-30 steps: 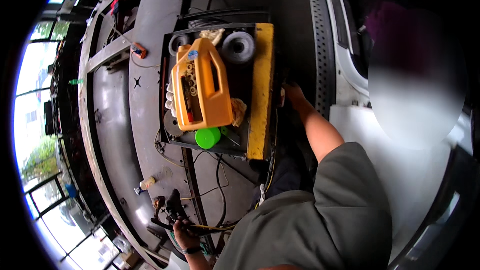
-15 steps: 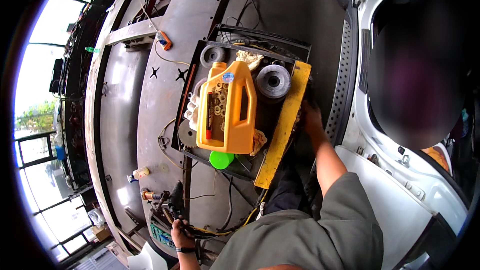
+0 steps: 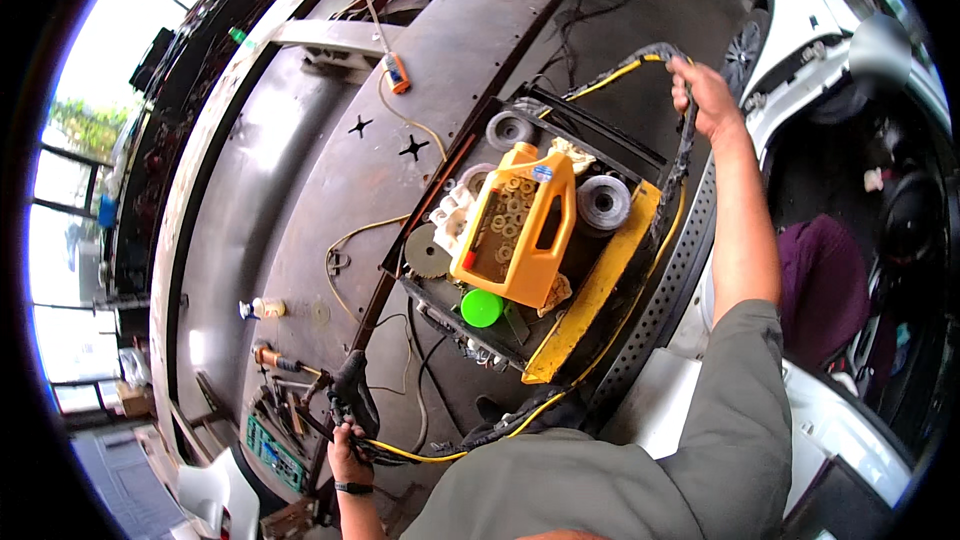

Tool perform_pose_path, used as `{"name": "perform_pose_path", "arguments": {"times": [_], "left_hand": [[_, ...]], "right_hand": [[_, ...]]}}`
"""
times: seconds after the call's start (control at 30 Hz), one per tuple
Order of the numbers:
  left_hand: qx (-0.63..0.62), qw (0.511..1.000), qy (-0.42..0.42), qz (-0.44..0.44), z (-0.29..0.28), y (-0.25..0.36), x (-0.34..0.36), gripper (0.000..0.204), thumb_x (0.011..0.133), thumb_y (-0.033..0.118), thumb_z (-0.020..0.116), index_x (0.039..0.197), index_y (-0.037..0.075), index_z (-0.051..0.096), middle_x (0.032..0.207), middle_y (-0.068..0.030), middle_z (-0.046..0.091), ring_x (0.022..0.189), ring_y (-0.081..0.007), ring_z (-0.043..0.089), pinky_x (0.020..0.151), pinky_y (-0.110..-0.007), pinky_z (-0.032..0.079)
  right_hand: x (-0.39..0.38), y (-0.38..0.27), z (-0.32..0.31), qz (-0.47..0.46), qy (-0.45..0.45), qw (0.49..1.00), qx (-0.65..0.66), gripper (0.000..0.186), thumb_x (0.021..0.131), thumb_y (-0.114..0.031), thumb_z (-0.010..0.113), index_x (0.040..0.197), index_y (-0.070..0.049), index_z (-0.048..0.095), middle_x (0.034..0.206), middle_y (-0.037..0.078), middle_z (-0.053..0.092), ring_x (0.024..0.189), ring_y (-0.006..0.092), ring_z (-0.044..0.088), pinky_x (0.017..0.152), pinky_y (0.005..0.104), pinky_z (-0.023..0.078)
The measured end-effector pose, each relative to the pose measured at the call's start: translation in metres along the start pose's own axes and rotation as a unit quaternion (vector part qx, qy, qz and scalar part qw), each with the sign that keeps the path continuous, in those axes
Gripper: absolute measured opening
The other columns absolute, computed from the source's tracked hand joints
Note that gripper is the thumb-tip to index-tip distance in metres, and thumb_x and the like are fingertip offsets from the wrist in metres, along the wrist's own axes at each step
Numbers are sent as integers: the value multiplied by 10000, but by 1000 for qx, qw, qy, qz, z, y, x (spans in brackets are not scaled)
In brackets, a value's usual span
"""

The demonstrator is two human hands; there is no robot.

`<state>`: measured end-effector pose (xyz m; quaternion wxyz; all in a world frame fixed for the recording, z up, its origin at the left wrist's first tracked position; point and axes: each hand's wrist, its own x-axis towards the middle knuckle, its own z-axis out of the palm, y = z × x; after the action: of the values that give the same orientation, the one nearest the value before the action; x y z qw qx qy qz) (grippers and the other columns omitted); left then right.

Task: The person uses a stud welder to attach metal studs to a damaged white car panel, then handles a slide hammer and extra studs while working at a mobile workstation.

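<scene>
My right hand (image 3: 708, 100) is raised at the far right of the cart, its fingers closed round a thick black cable bundle (image 3: 684, 145) with a yellow hose running along it. The bundle loops over the cart's far end and down its right side. At lower left, my left hand (image 3: 350, 458) is closed on a black gun-shaped tool (image 3: 350, 380), which the same kind of black and yellow cable reaches. Between my hands stands the cart (image 3: 590, 290) with a yellow side panel. On it lies a cut-open yellow jug (image 3: 545, 265) holding several washers.
Beside the jug are a grey wire or tape coil (image 3: 604, 202), a green cap (image 3: 481, 308) and a toothed disc (image 3: 427, 252). A metal workbench (image 3: 330, 210) runs along the left, with hand tools near my left hand. A white car (image 3: 730, 240) with open door stands right.
My right hand has risen from low beside the cart to its far right, lifting the cable bundle. My left hand keeps its hold on the black tool. The view has turned and shifted.
</scene>
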<state>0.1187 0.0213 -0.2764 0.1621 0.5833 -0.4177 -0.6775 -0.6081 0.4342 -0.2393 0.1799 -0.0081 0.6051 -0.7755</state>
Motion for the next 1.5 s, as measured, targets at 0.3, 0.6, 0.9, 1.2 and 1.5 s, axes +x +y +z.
{"name": "perform_pose_path", "arguments": {"times": [0.3,0.6,0.9,1.2,1.5], "left_hand": [[-34,999,-15,10,-11,3,9,206,961,257,646,1084,93,621,789,4,648,464,-51,441,398,-194,326],[-1,994,-91,-59,-47,14,60,208,953,271,649,1110,143,603,816,26,632,511,-34,445,415,-196,348],[86,975,-201,-29,-99,41,161,183,940,266,640,1047,118,622,778,-14,670,473,-79,466,418,-237,347],[114,957,-266,-34,-139,58,172,146,937,272,652,967,137,605,807,-14,687,487,-65,449,442,-235,351],[201,929,-311,12,-201,23,157,219,918,313,647,968,100,663,776,5,663,506,-78,458,452,-249,342]], "right_hand": [[28,-6,217,-46,-143,929,-338,330,983,-317,677,1026,7,639,710,0,565,510,101,479,496,288,448],[-211,-29,349,-159,-342,844,-382,323,956,-290,716,1094,-3,659,717,-49,544,525,31,451,471,214,378],[-464,-12,380,-120,-162,907,-369,428,845,-115,702,1239,38,640,752,-27,580,557,34,491,525,185,392],[-633,117,388,-4,-56,938,-341,368,820,-43,764,1158,33,638,982,16,640,928,102,590,860,261,482],[-840,169,442,-141,196,951,-195,265,764,-123,711,977,-8,604,821,-9,559,727,66,483,657,227,393]]}}
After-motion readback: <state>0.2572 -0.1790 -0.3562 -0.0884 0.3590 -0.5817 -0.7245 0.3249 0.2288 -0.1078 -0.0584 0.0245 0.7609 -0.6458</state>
